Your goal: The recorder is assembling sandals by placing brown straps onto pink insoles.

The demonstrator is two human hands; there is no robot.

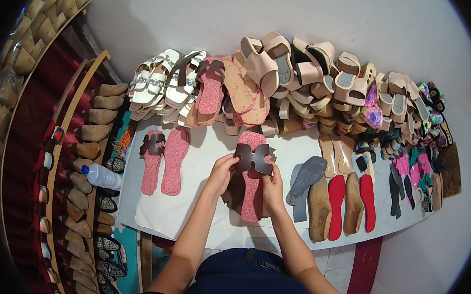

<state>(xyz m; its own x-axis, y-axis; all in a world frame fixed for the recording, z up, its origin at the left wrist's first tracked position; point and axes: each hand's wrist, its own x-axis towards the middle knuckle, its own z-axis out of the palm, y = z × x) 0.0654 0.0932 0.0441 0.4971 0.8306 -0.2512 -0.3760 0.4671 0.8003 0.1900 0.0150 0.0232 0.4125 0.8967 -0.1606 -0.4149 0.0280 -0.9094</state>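
Both hands (247, 177) apparently pinching dark strap (253, 158), pink insole (252, 186)

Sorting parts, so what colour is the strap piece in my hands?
Dark brown strap piece, over a pink speckled insole; head view.

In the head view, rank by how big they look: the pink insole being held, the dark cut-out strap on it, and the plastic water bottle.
1. Pink insole, largest
2. Dark cut-out strap, held by left hand and right hand
3. Water bottle, close to the strap in size, so unsure
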